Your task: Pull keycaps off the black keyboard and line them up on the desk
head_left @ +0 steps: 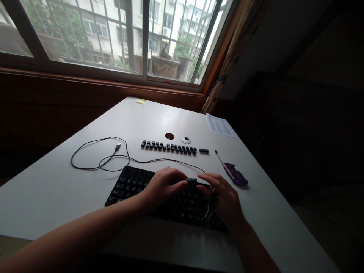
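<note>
A black keyboard (133, 185) lies on the table beneath both hands. Between thumb and forefinger, my left hand (163, 186) pinches a small black keycap (191, 181) just above the keyboard's back rows. Close on the other side of the keycap is my right hand (226, 195), its thumb and forefinger curled and slightly apart. A thin, shiny wire-like tool (209, 206) sticks out below the right fingers, seemingly tucked in that hand; its upper end is hidden. The hands cover much of the keyboard's middle and right side.
Removed keycaps (170, 147) stand in rows behind the keyboard. A cable (99, 167) loops on the left, ending in a USB plug (117, 147). To the right, a brush-like stick (224, 165) rests on a purple cloth (237, 177). A cable hole (170, 136) and paper (220, 125) are farther back.
</note>
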{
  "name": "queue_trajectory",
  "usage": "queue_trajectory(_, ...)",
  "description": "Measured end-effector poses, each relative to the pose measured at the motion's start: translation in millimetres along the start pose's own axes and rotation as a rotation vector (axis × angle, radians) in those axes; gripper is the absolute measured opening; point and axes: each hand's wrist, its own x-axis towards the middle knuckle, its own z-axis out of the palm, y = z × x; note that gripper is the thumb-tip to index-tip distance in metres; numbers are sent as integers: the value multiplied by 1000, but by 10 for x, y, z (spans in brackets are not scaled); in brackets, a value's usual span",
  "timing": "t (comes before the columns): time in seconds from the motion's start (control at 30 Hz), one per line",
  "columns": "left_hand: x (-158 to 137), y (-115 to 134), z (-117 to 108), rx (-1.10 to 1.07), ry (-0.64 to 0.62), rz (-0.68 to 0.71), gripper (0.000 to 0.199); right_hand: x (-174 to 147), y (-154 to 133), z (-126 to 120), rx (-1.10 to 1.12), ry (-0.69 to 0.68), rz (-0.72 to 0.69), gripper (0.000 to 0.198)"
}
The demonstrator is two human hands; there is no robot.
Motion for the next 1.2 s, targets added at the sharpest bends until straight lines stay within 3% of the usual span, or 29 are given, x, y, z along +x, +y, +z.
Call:
queue_trajectory(0.2,-12,-23,30,-42,-46,-59,20,49,-4,64,29,-22,-105,29)
queue_trajectory(0.47,-17,-76,64,-14,-75,-81,22,105,103,37,-1,-80,-106,26)
queue_trajectory(0.57,-30,-62,75,18,-95,-77,24,215,374,-31,-27,-59,-47,20)
queue_trajectory(0.73,-61,-77,126,223,-186,89,14,433,1186,-116,-151,-49,66,19)
queue_trajectory(0.87,-73,-111,169,310,-229,130,13,576,1710,-57,-209,-102,140,24)
queue_trajectory(1.0,-74,-95,174,329,-230,138,13,673,1927,85,-173,-100,193,22)
queue_trajectory(1.2,-76,-57,169,336,-240,155,11,668,2021,192,-176,-108,206,22)
